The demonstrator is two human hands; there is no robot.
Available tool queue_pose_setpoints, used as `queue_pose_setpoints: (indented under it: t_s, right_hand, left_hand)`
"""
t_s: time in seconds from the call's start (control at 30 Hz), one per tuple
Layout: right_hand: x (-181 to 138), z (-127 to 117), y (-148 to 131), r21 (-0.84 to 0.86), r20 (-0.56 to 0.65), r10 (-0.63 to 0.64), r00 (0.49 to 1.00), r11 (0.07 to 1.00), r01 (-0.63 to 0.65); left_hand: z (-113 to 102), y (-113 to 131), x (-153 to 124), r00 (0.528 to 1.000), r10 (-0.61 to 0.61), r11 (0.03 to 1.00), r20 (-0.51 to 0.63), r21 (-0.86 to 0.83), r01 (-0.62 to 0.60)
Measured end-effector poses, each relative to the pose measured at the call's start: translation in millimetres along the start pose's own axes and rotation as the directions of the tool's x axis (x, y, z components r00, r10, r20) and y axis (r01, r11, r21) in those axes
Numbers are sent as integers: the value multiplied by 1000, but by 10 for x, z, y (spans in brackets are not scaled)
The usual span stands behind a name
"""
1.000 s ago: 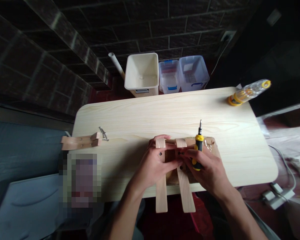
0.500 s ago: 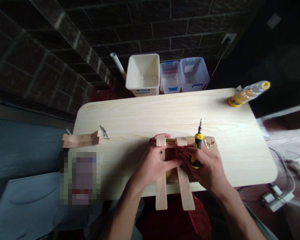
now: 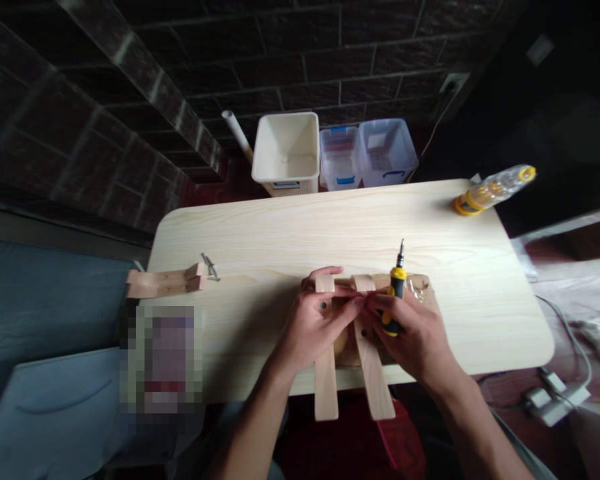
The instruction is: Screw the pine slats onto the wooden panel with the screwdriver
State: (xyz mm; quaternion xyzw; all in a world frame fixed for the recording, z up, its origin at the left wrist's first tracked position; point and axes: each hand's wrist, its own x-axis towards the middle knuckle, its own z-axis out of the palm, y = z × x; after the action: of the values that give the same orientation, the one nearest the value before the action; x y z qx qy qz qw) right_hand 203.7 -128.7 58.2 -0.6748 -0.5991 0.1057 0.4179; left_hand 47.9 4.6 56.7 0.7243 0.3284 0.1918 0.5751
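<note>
My right hand (image 3: 415, 323) grips a black-and-yellow screwdriver (image 3: 396, 300), its bit pointing up, away from me. The thumb and index finger of my left hand (image 3: 315, 317) are pinched together and meet my right fingertips over the right wooden strip (image 3: 373, 377). Whatever lies between the fingertips is hidden. A dark hole or screw head shows on that strip just below them. The left wooden strip (image 3: 325, 387) runs beneath my left hand, with a round metal fastener (image 3: 323, 305) in it. Both strips lie across a brown board (image 3: 347, 350) and stick out past the table's near edge.
On the table (image 3: 290, 233), several screws (image 3: 209, 265) lie at left beside joined wooden pieces (image 3: 165, 283). A clear bottle-like case with yellow ends (image 3: 497, 190) stands at the far right. Beyond the table are a cream bin (image 3: 286, 150) and two clear plastic boxes (image 3: 387, 153).
My left thumb has moved up to meet the fingertips over the right strip, uncovering the dark spot below. The screwdriver stays in my right hand. The view has shifted slightly.
</note>
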Motion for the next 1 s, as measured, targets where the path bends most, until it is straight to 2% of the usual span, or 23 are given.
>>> queue_pose_setpoints:
  t_s: [0.27,0.5,0.63,0.77,1.0]
  right_hand:
    - [-11,0,-9,12,5,9,1000,1000,-9]
    - [-21,-60,-30,112,54,83,995,990,-89]
    - [-51,-83,-35,113,12,140,990,984,-141]
    - [-44,-79,-77,210,-31,189,982,961,-178]
    - [11,-63,-108,267,-5,189,982,947,-181]
  left_hand:
    - [27,-15,7,999,-28,999,-25,-19,28]
    - [37,-40,18,1000,7,1000,-24,-9,-7]
    - [31,-42,27,1000,11,1000,-19,-2,-11]
    - [22,-42,33,1000,19,1000,-20,2,-19]
    - [17,-76,30,1000,17,1000,-2,-7,-17]
